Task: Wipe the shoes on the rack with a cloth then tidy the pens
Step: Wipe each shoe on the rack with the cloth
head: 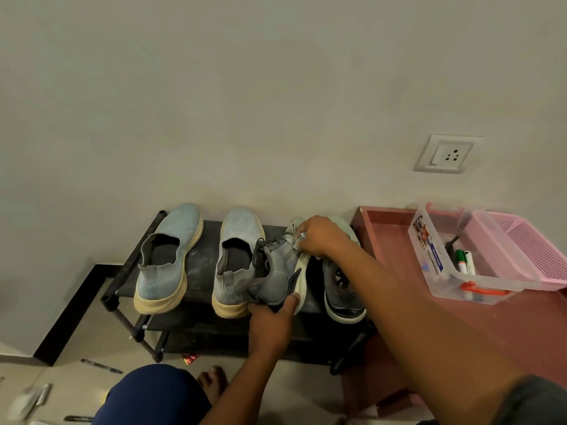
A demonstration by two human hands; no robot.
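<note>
A black shoe rack [201,283] stands against the wall. Two light blue slip-on shoes [167,256] [234,250] sit on its top shelf. My left hand [271,320] grips the heel of a grey laced shoe [276,271], tilted on its side with the white sole facing right. My right hand [319,236] holds a pale cloth [296,233] bunched against that shoe's toe. A dark grey sneaker [342,289] lies to the right, partly under my right forearm. Markers [463,260] stand in a clear plastic box [441,265].
A pink table [389,240] right of the rack carries the clear box and a pink mesh basket [534,250]. A wall socket [448,153] is above it. Pens [101,365] [78,418] lie on the floor at lower left, near my knee [150,394] and bare foot [211,381].
</note>
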